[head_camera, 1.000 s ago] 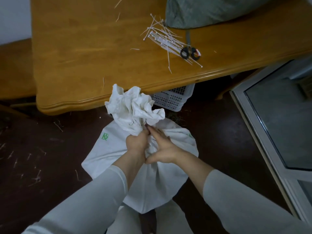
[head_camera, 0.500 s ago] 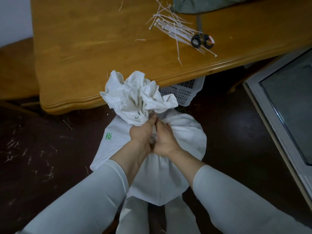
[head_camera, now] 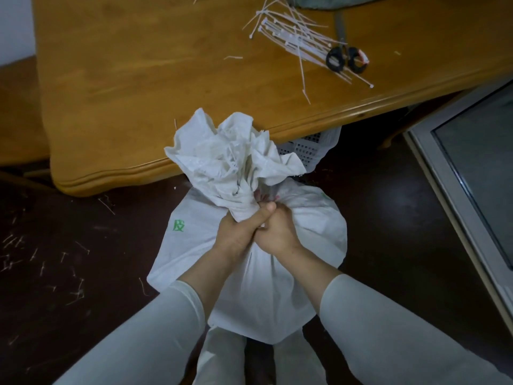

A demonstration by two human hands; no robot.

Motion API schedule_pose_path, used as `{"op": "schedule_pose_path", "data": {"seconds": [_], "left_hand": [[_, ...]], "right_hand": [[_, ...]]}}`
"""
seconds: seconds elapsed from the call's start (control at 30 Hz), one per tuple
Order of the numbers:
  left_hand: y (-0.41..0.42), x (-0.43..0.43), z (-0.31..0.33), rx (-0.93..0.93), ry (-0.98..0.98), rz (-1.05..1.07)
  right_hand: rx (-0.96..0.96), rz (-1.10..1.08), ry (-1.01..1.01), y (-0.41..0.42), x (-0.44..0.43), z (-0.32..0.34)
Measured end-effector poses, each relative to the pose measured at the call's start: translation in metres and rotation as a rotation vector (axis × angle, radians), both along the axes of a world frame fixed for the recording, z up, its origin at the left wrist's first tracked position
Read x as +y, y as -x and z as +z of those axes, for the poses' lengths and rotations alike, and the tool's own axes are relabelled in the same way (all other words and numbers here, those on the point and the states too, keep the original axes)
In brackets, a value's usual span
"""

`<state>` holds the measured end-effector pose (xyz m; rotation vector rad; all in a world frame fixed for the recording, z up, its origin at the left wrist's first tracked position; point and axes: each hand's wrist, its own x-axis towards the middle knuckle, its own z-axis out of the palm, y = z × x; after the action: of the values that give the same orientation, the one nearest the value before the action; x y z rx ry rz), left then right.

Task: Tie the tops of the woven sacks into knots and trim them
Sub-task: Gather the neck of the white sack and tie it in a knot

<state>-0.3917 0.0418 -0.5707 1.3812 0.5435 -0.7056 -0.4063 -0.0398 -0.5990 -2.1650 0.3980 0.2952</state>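
Note:
A full white woven sack (head_camera: 266,287) with a green mark stands on the dark floor between my legs. Its gathered top (head_camera: 227,157) flares out in crumpled folds above a narrow neck. My left hand (head_camera: 238,232) grips the neck, thumb across the front. My right hand (head_camera: 277,232) is closed round the neck right beside it, touching the left. On the wooden table (head_camera: 138,79) lie a heap of white cable ties (head_camera: 291,40) and black-handled scissors (head_camera: 345,58).
A white perforated basket (head_camera: 308,148) sits under the table edge behind the sack. A grey sack (head_camera: 313,1) lies at the table's far edge. A framed glass door (head_camera: 472,176) stands at right. Cut tie ends litter the floor (head_camera: 41,259) at left.
My right hand went from lying open against the sack neck to closing round it beside the left. The gathered top has been squeezed tighter and the view has shifted towards the table.

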Motion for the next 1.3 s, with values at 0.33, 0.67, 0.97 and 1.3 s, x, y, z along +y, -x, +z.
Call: {"op": "schedule_pose_path", "data": {"seconds": [0.33,0.67,0.97,1.3], "left_hand": [[-0.024,-0.022,-0.003,0.091,-0.038,0.378],[-0.046,-0.023,0.008,0.240,-0.037,0.436],[-0.052,-0.029,0.011,0.247,-0.134,0.434],[-0.055,-0.026,0.002,0.244,-0.097,0.428]], "right_hand": [[0.122,0.252,0.011,-0.020,-0.024,0.019],[-0.240,-0.340,0.100,-0.079,-0.091,0.080],[-0.101,-0.200,0.515,-0.151,-0.110,0.083],[-0.282,-0.068,0.527,-0.167,-0.099,0.079]]}}
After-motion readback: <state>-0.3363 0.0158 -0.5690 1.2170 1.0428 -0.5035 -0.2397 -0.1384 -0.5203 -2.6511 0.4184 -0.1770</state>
